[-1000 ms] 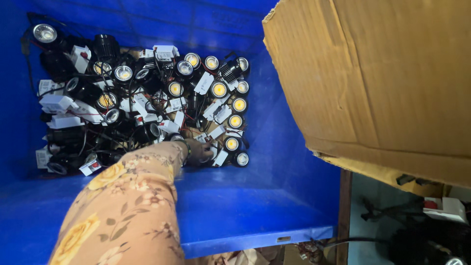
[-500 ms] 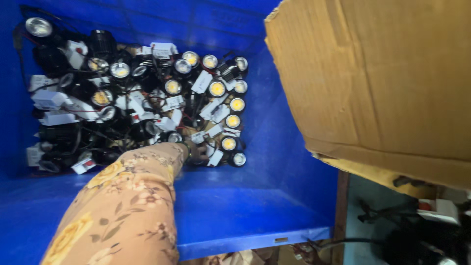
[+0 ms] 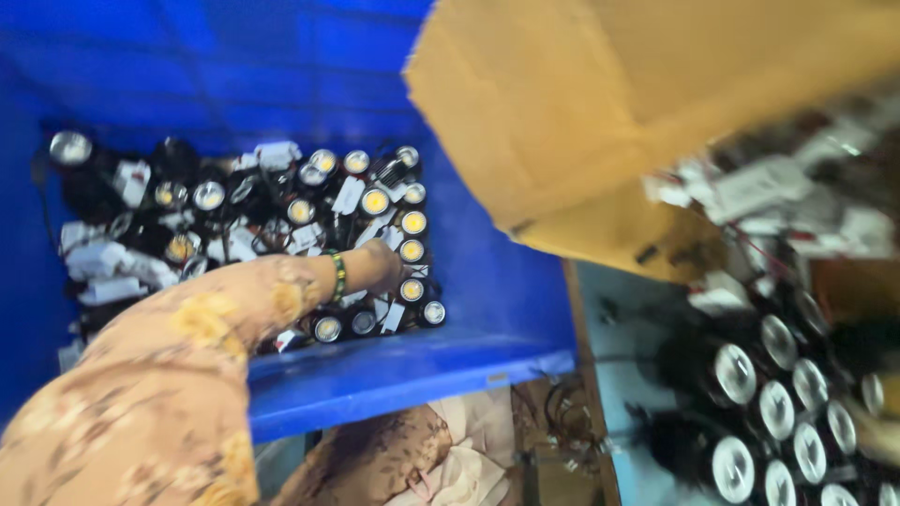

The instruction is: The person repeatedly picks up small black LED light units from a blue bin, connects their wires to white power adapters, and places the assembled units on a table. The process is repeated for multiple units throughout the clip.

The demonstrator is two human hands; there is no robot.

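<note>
Left hand [image 3: 380, 262]: now deep in the blue crate [image 3: 487, 309], among black spot lamps [image 3: 375, 201] at the pile's right edge; grip cannot be told. View has swung right since: more lamps [image 3: 750, 412] appear beside the cardboard box [image 3: 600, 112]. Right hand unseen.

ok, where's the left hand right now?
Head view, left of centre: the left hand is down in the blue crate, among the black spotlights near the pile's right edge.
</note>
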